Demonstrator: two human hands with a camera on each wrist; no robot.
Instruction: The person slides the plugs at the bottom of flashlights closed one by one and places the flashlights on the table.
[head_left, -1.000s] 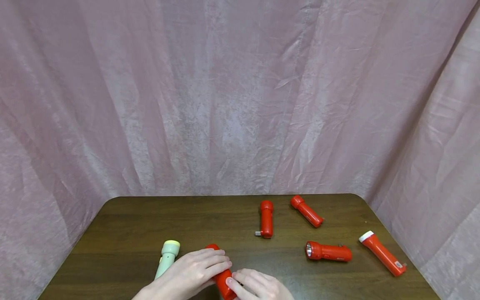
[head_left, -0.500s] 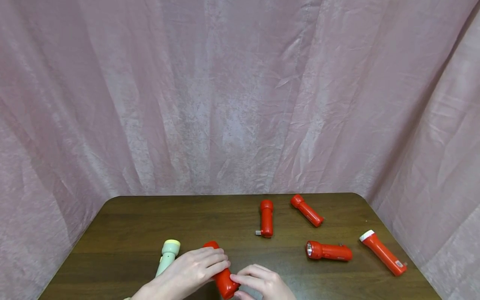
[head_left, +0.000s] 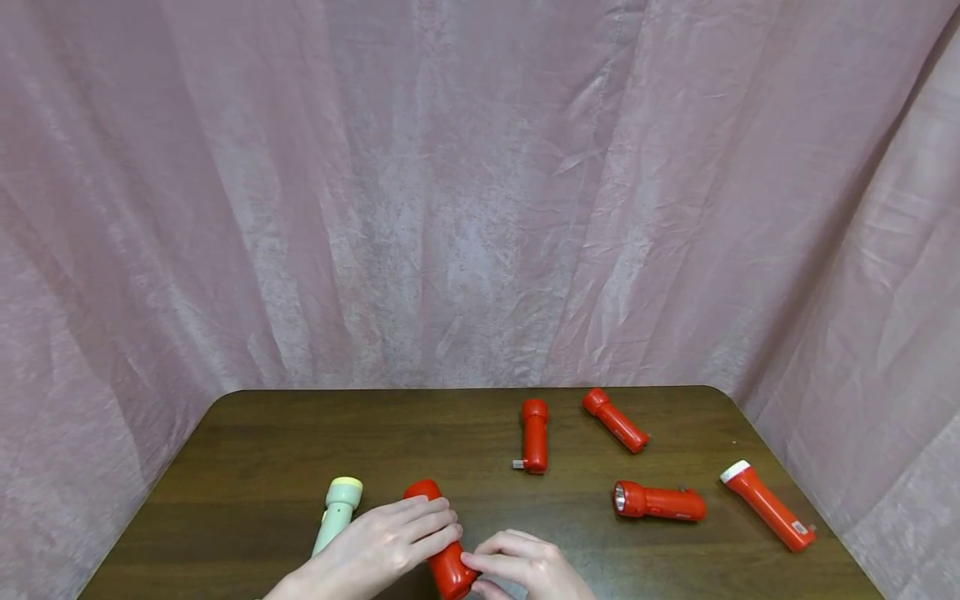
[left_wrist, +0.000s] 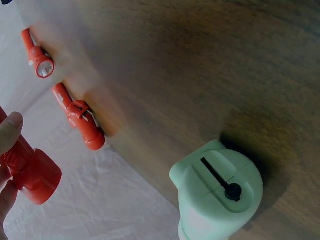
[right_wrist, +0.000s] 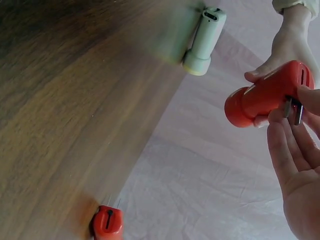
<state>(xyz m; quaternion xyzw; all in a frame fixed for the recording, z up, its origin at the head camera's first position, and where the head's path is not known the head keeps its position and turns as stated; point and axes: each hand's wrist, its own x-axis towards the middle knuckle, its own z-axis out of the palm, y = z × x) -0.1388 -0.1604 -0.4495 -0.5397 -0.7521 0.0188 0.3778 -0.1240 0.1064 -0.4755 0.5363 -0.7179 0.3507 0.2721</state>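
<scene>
My left hand grips a red flashlight round its body, with the fingers lying over the top. The flashlight's head points away and its tail points toward me. At the tail, my right hand has thumb and fingertips right at the metal plug prongs, which stick out in the right wrist view. In that view the right thumb presses beside the prongs and the other fingers lie below them. A pale green flashlight lies left of the left hand, partly hidden by it.
Several red flashlights lie to the right on the wooden table. One has its plug out sideways, one lies at the back, one shows its lens. Another, with a white rim, lies near the right edge. A pink curtain hangs behind.
The right thumb has moved off the top of the held flashlight to lower at its tail, with a fingertip at its side. The flashlight's head has shifted slightly away and left.
</scene>
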